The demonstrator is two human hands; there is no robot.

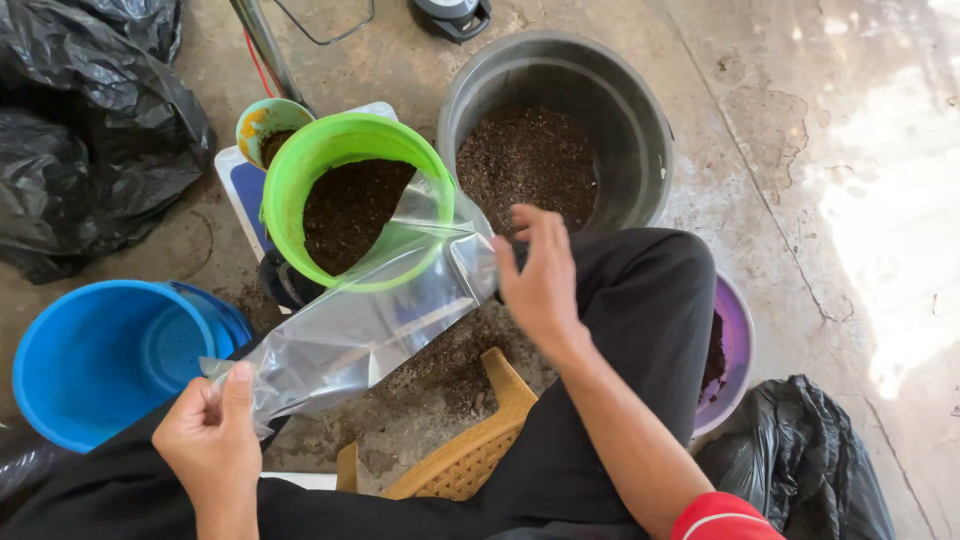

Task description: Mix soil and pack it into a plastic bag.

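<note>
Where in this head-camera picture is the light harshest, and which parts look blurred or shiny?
Head view: sunlight overexposes the concrete floor at right; the right hand is slightly motion-blurred; the clear plastic bag carries soft sheen; the black bags show glossy highlights in shade.

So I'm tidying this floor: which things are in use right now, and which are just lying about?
In use:
left hand
right hand
clear plastic bag
green plastic pot of dark soil
large grey tub of soil

Lying about:
blue plastic bucket
black plastic sacks
purple bowl
</note>
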